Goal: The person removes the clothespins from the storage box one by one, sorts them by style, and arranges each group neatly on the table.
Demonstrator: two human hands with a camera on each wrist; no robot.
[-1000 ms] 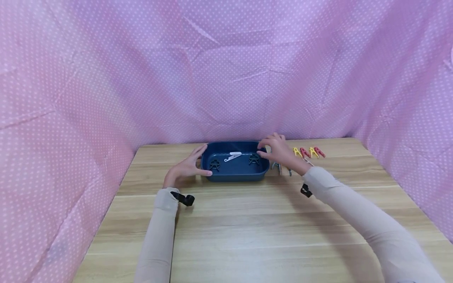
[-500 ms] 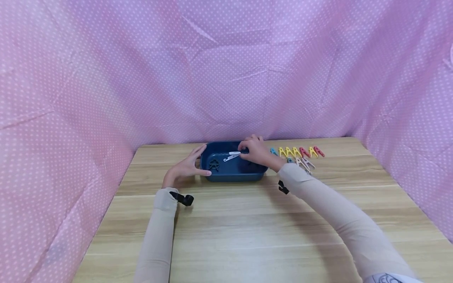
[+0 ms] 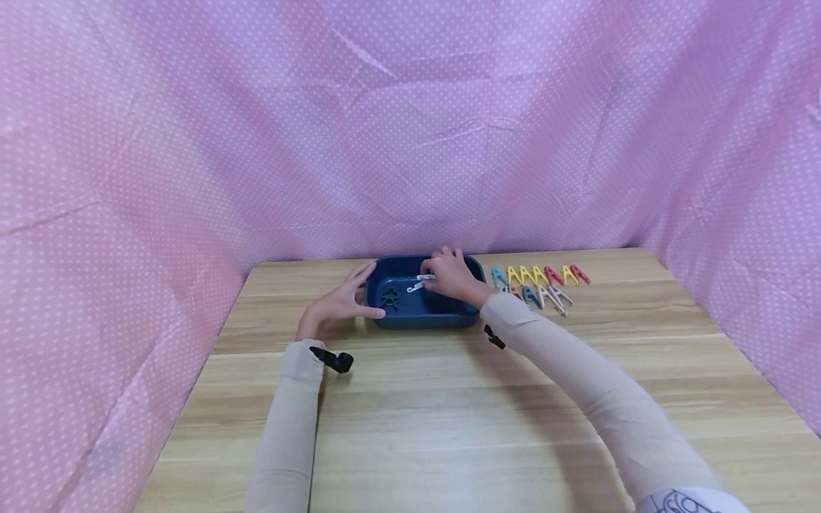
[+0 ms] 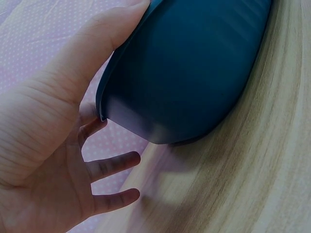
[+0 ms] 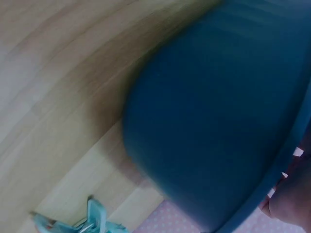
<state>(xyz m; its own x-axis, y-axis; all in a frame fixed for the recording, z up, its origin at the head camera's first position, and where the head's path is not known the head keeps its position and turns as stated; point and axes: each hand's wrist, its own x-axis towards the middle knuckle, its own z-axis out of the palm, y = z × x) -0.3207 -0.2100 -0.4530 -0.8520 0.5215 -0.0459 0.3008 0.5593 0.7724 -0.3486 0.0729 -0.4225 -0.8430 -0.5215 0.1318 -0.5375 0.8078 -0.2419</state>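
A dark blue plastic basin (image 3: 426,322) stands near the table's back edge. My left hand (image 3: 336,303) spans its left end, with the thumb on the rim; in the left wrist view the lower fingers are spread away from the wall. My right hand (image 3: 451,274) reaches inside and pinches a white clothespin (image 3: 415,287) with its fingertips. In the right wrist view the basin's wall covers most of this hand. A dark green clip (image 3: 389,299) lies in the basin's left part. The hand and forearm hide the basin's right part.
Right of the basin lie two rows of clothespins: a back row with blue, yellow (image 3: 524,275) and red (image 3: 580,273) ones, and a front row with teal (image 3: 528,294) and pale ones (image 3: 559,295). A pink dotted curtain (image 3: 410,142) rises behind the wooden table (image 3: 410,413).
My right hand has moved left from the basin's right rim to the white clothespin and taken hold of it, uncovering the clothespins on the right. The left hand has stayed put.
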